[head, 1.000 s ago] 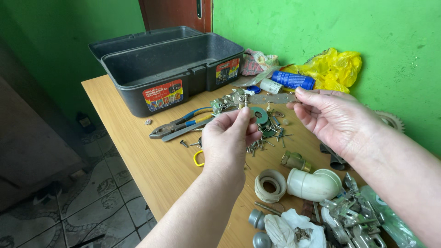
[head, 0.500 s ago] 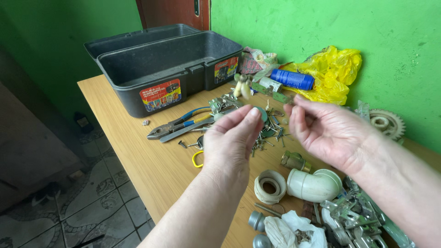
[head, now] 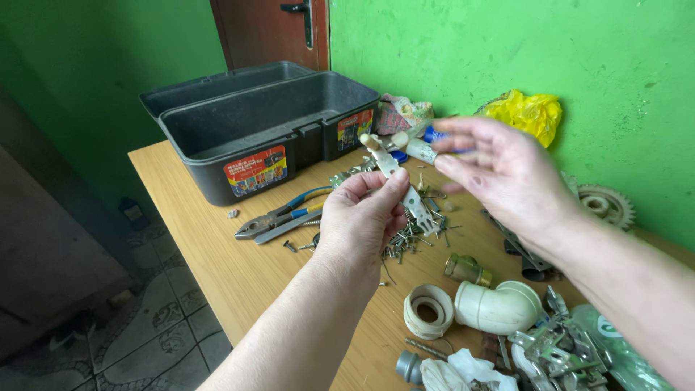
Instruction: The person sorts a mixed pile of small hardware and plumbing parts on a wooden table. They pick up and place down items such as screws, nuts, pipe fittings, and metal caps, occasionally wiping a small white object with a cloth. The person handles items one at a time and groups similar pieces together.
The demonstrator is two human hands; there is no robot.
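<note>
My left hand (head: 362,221) is raised over the wooden table (head: 210,239), thumb and fingers pinched on a whitish plastic fitting (head: 397,174) with knob-like ends, held up above a scatter of nails and screws (head: 413,235). My right hand (head: 499,174) hovers just right of the fitting with its fingers spread, holding nothing I can see. Blue-handled pliers (head: 279,217) lie on the table left of my left hand.
An open dark grey toolbox (head: 253,130) stands at the back left. A yellow plastic bag (head: 528,112) and a grey gear (head: 604,206) sit by the green wall. A white pipe elbow (head: 499,308), white ring (head: 427,311), brass fitting (head: 467,268) and metal brackets (head: 557,347) lie near right.
The whitish fitting has come up from the pile and now stands in my left hand's pinch. My right hand has lifted and opened its fingers. The view has shifted slightly.
</note>
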